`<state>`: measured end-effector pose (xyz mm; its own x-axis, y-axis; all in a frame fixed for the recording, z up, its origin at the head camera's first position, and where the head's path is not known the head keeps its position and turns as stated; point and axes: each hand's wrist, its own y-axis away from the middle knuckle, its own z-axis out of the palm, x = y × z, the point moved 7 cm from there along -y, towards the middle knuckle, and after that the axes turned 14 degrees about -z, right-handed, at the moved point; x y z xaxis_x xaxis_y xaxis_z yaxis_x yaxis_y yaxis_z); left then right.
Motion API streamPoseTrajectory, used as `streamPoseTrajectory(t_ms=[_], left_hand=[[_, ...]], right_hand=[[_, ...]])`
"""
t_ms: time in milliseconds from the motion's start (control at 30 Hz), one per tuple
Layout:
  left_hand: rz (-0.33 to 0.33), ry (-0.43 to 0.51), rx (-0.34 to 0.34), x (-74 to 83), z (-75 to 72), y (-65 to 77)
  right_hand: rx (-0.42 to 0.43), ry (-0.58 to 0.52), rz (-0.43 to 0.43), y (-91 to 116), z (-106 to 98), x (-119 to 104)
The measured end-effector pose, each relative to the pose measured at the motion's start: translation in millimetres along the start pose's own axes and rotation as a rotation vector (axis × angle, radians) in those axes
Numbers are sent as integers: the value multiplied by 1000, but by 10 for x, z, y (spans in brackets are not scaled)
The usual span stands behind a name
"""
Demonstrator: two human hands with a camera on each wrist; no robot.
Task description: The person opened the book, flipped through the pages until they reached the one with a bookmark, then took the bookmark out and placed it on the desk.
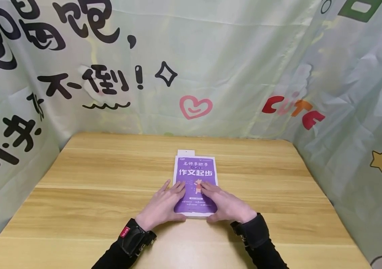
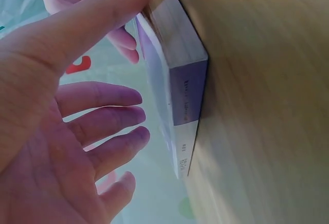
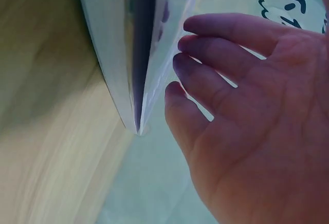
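A thick paperback book (image 1: 196,207) with a purple cover and white border lies flat on the wooden table, its near end toward me. At its near left corner is my left hand (image 1: 165,203), fingers fairly straight over the cover, thumb at the near edge. The left wrist view shows that thumb against the page ends and the purple-and-white spine (image 2: 189,95) below the spread fingers. My right hand (image 1: 226,203) mirrors it at the near right corner. In the right wrist view its straight fingers (image 3: 226,31) hover beside the cover, which stands slightly lifted from the pages (image 3: 110,54).
A small white tab (image 1: 185,152) shows beyond the book's far edge. The wooden table (image 1: 110,168) extends on both sides. A pale green printed cloth (image 1: 231,67) hangs around its back and sides. Black bands (image 1: 133,237) are strapped on both wrists.
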<state>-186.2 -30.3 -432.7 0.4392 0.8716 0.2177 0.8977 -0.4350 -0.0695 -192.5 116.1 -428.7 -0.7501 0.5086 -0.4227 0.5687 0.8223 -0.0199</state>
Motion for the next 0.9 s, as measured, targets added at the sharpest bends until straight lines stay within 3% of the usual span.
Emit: streamPoseTrajectory(t_ms=[167, 467, 700, 900], left_hand=[[10, -10, 8, 0, -17, 4], [18, 17, -27, 15, 1, 20], [17, 35, -40, 15, 15, 23], [24, 52, -42, 29, 10, 33]], right_hand=[[11, -51, 8, 33, -61, 4], [-43, -72, 44, 89, -98, -3], [-41, -110, 35, 145, -176, -19], [-52, -79, 8, 155, -203, -17]])
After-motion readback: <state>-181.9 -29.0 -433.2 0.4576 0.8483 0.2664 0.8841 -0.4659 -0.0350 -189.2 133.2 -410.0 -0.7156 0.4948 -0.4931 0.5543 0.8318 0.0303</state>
